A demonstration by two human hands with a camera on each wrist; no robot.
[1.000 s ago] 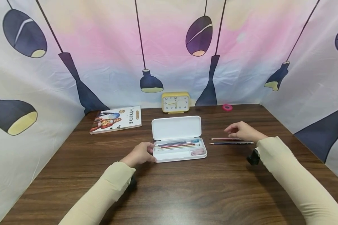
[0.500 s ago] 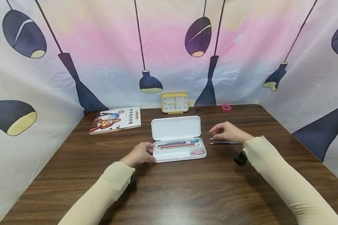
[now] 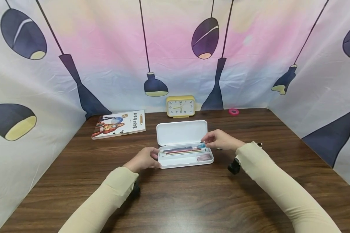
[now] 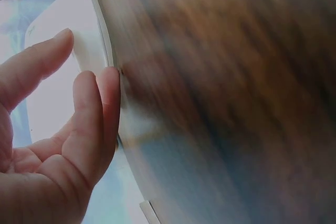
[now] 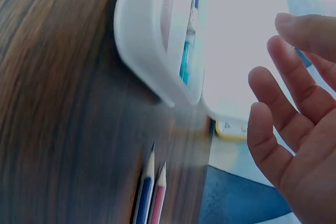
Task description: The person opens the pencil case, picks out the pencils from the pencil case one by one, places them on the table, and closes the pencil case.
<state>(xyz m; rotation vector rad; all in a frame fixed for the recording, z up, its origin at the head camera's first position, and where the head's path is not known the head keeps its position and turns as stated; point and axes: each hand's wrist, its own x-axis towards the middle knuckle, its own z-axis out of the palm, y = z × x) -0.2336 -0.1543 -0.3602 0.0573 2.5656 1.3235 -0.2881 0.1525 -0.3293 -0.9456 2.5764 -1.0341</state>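
A white pencil case lies open on the table, lid tilted back. Several pencils and pens lie in its rear compartment, one with a turquoise end. A small pink block sits at the front right. My left hand holds the case's left end, thumb at the front corner. Above the right end is my right hand, fingers loosely bent, nothing held. A dark blue pencil and a red pencil lie on the table beside the case, mostly hidden by the right arm in the head view.
Behind the case a yellow clock stands at the table's back edge. An illustrated book lies back left, and a pink ring-shaped object back right. A patterned cloth hangs round the dark wooden table.
My right hand has moved left, from over the two loose pencils to the right end of the pencil case. The left hand has stayed at the case's left end.
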